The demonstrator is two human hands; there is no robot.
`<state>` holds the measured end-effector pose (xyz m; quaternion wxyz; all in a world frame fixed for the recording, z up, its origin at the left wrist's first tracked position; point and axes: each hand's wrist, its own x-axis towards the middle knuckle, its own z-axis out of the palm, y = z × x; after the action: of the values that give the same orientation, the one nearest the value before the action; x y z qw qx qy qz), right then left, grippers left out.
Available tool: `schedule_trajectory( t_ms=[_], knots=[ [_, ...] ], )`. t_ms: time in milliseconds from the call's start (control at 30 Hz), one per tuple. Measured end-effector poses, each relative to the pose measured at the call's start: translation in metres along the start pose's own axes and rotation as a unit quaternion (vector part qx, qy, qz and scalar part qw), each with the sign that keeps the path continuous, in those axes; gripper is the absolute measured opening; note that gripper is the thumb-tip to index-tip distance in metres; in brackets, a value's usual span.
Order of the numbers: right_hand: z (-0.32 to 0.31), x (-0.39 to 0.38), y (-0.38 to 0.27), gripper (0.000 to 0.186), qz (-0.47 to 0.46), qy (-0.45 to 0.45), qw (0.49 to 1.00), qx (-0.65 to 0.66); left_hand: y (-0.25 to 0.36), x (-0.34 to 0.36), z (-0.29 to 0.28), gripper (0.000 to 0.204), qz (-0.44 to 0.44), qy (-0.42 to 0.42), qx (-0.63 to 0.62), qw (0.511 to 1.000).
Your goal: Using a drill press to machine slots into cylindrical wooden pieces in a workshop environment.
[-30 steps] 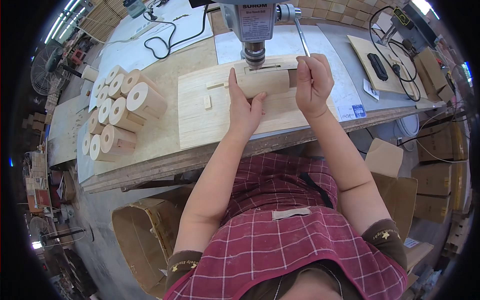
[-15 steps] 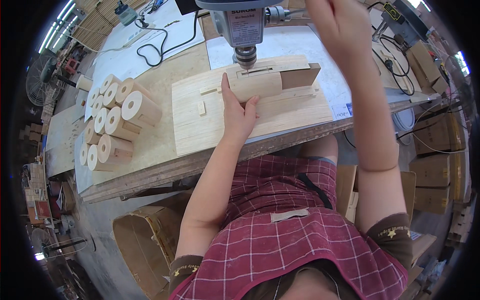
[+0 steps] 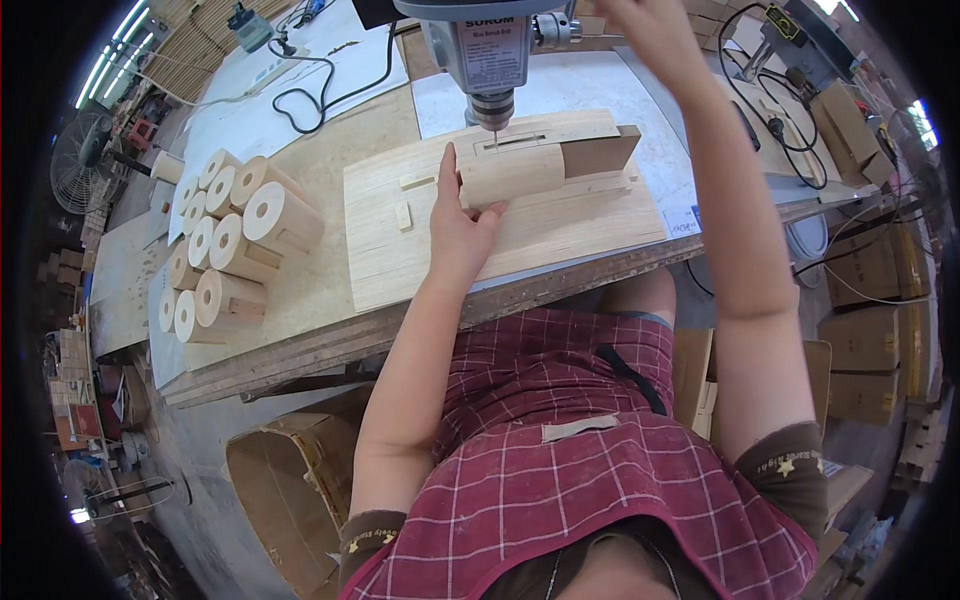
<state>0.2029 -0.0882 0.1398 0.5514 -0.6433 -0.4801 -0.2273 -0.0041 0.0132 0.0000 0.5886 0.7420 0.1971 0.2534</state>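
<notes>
A pale wooden cylinder (image 3: 515, 172) lies on its side in a flat wooden jig (image 3: 400, 270) under a bench drill (image 3: 483, 55). My left hand (image 3: 465, 232) grips its left end, index finger stretched along the end and thumb on the near side. Just above a slotted wooden strip (image 3: 545, 136) behind the cylinder, the thin drill bit (image 3: 496, 138) points down from the metal chuck (image 3: 492, 108). My right hand (image 3: 645, 18) is raised at the top edge beside the drill's feed hub (image 3: 553, 30), closed around its lever; the fingertips are cut off.
Several wooden cylinders with end holes (image 3: 240, 240) stand grouped at the table's left. A brown block (image 3: 600, 155) sits right of the held cylinder. Black cables (image 3: 320, 100) cross the far table. An open cardboard box (image 3: 290, 480) stands below the table edge.
My right hand has moved up and away, and the drill's lever has turned with it. The chuck has risen slightly, showing more of the bit. My left hand has shifted slightly left on the cylinder.
</notes>
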Motion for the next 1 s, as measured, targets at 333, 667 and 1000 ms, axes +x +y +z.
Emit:
schedule_trajectory(
  t_ms=[333, 667, 1000],
  knots=[
    [-0.041, -0.126, 0.020, 0.033, 0.363, -0.297, 0.883, -0.002, 0.011, -0.012, -0.029, 0.085, 0.004, -0.019, 0.088, 0.996],
    [-0.081, -0.140, 0.004, 0.026, 0.401, -0.239, 0.864, 0.186, 0.044, -0.040, -0.118, 0.050, -0.069, 0.141, -0.143, 0.977],
    [-0.058, -0.150, -0.033, 0.022, 0.293, -0.191, 0.912, 0.213, 0.051, -0.046, -0.096, 0.046, -0.116, 0.122, -0.068, 0.983]
  ],
)
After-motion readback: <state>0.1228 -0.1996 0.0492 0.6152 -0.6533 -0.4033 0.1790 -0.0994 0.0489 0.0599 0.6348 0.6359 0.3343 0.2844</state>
